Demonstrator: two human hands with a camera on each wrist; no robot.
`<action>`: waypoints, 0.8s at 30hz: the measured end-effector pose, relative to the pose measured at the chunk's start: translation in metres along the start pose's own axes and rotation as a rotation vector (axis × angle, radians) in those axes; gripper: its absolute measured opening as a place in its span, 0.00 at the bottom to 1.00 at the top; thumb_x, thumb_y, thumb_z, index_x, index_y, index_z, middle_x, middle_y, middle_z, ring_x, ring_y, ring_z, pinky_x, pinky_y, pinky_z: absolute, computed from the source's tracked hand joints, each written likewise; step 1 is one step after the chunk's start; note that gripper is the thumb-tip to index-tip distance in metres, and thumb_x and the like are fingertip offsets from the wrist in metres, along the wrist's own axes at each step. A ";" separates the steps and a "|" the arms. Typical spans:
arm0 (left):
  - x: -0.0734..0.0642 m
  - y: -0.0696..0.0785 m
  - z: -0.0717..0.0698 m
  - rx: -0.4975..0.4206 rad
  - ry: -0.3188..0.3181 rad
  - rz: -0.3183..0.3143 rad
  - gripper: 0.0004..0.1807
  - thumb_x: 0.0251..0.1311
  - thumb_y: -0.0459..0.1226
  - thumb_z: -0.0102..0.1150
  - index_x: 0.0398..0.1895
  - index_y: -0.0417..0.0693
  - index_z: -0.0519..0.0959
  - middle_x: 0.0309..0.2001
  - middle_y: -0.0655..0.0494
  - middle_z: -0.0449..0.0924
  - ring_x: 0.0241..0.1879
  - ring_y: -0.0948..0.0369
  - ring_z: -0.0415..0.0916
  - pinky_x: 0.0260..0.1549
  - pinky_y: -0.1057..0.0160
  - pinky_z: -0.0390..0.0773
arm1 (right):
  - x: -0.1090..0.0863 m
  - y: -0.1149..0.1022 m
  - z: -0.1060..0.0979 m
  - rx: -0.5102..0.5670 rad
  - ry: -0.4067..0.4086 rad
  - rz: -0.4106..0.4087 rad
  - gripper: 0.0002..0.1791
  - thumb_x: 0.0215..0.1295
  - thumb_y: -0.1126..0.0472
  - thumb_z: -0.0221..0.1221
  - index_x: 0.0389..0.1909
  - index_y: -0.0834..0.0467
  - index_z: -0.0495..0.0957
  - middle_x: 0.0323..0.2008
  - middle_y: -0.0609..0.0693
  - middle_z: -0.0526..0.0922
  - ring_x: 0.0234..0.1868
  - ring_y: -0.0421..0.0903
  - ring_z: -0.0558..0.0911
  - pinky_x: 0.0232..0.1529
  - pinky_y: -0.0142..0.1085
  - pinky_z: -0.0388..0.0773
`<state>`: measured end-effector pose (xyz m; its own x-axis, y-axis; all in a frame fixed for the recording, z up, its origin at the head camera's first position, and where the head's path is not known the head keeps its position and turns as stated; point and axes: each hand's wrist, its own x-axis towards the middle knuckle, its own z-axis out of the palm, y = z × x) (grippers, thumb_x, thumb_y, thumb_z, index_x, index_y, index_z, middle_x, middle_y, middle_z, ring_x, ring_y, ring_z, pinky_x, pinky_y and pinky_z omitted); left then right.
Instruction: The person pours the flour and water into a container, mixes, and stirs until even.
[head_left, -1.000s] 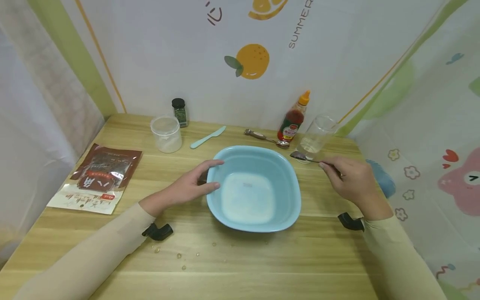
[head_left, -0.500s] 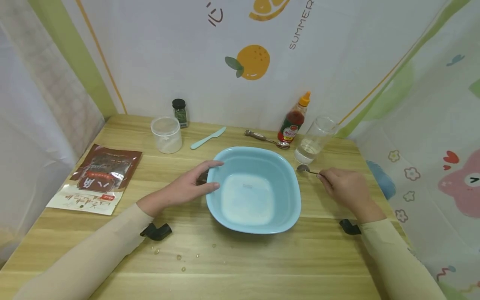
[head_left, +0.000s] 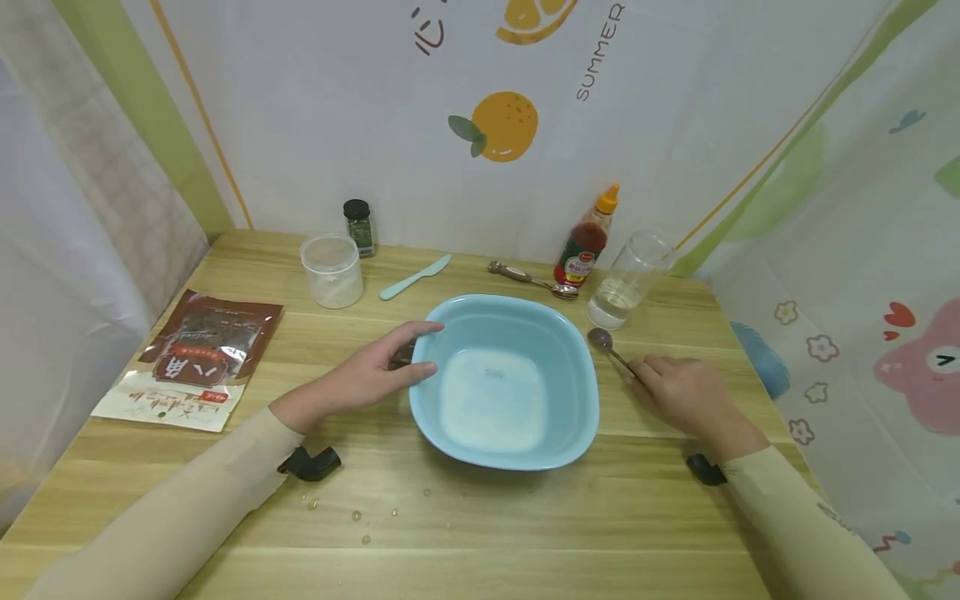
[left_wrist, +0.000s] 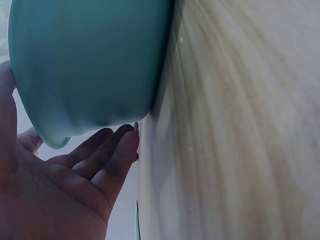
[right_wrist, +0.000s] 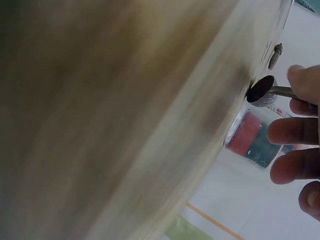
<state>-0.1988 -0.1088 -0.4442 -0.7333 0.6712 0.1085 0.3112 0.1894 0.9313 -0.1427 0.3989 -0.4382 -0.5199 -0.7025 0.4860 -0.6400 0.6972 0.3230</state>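
A light blue basin [head_left: 495, 400] stands on the wooden table in the head view. My left hand [head_left: 367, 371] holds its left side, thumb and index finger over the rim, while the other fingers [left_wrist: 117, 160] lie against the outside wall in the left wrist view. To the right of the basin, my right hand [head_left: 678, 396] pinches the thin handle of a metal spoon [head_left: 600, 338]. In the right wrist view, the spoon's dark bowl [right_wrist: 261, 90] is low by the tabletop; whether it touches is unclear. The spoon lies just in front of a glass [head_left: 626, 279] partly filled with clear liquid.
Along the back are a ketchup bottle [head_left: 587, 237], a second spoon [head_left: 532, 279], a pale green knife [head_left: 415, 277], a clear jar [head_left: 332, 272] and a dark-capped spice jar [head_left: 359, 227]. A brown packet [head_left: 195, 358] lies left. Liquid drops dot the table's front.
My right hand has lowered the spoon from beside the glass and turned it, so its bowl now points back toward the glass. The left hand and basin have stayed put.
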 end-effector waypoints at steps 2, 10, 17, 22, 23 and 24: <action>-0.001 0.000 -0.001 0.006 0.002 0.003 0.34 0.84 0.42 0.62 0.86 0.45 0.64 0.79 0.42 0.70 0.70 0.42 0.79 0.64 0.45 0.85 | -0.001 0.000 0.001 0.014 -0.028 0.001 0.28 0.92 0.49 0.46 0.42 0.65 0.86 0.27 0.52 0.84 0.17 0.50 0.78 0.11 0.46 0.72; -0.001 0.000 -0.001 0.008 0.007 0.006 0.33 0.84 0.42 0.61 0.86 0.44 0.64 0.75 0.40 0.74 0.69 0.41 0.80 0.63 0.45 0.86 | -0.005 0.001 0.003 0.086 -0.151 0.030 0.14 0.74 0.58 0.69 0.47 0.67 0.86 0.32 0.53 0.86 0.23 0.47 0.83 0.18 0.44 0.79; -0.002 0.002 -0.003 0.006 0.021 0.006 0.34 0.84 0.41 0.63 0.85 0.44 0.64 0.74 0.39 0.75 0.69 0.41 0.80 0.63 0.46 0.86 | -0.007 0.002 0.004 0.115 -0.231 0.072 0.20 0.62 0.59 0.79 0.50 0.66 0.86 0.36 0.52 0.85 0.28 0.47 0.84 0.22 0.45 0.82; -0.001 0.003 -0.005 -0.004 0.027 0.012 0.36 0.84 0.40 0.62 0.87 0.44 0.61 0.75 0.40 0.75 0.72 0.42 0.78 0.68 0.43 0.82 | -0.009 0.004 0.005 0.135 -0.259 0.104 0.19 0.64 0.58 0.78 0.50 0.65 0.86 0.37 0.52 0.84 0.31 0.48 0.85 0.25 0.48 0.84; -0.001 0.003 -0.006 0.000 0.028 0.015 0.37 0.84 0.40 0.62 0.87 0.44 0.60 0.75 0.39 0.75 0.72 0.42 0.77 0.69 0.43 0.81 | -0.010 0.004 0.004 0.140 -0.266 0.116 0.18 0.65 0.58 0.78 0.49 0.64 0.87 0.38 0.51 0.85 0.32 0.49 0.85 0.27 0.48 0.84; 0.000 0.004 -0.007 0.002 0.030 0.017 0.38 0.84 0.40 0.62 0.88 0.44 0.58 0.75 0.39 0.75 0.73 0.42 0.77 0.70 0.42 0.80 | -0.011 0.004 0.004 0.142 -0.273 0.129 0.17 0.65 0.58 0.77 0.49 0.63 0.87 0.38 0.50 0.84 0.33 0.49 0.85 0.28 0.48 0.85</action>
<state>-0.2019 -0.1127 -0.4383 -0.7458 0.6525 0.1345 0.3246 0.1795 0.9287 -0.1421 0.4085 -0.4455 -0.7218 -0.6357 0.2736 -0.6216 0.7693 0.1476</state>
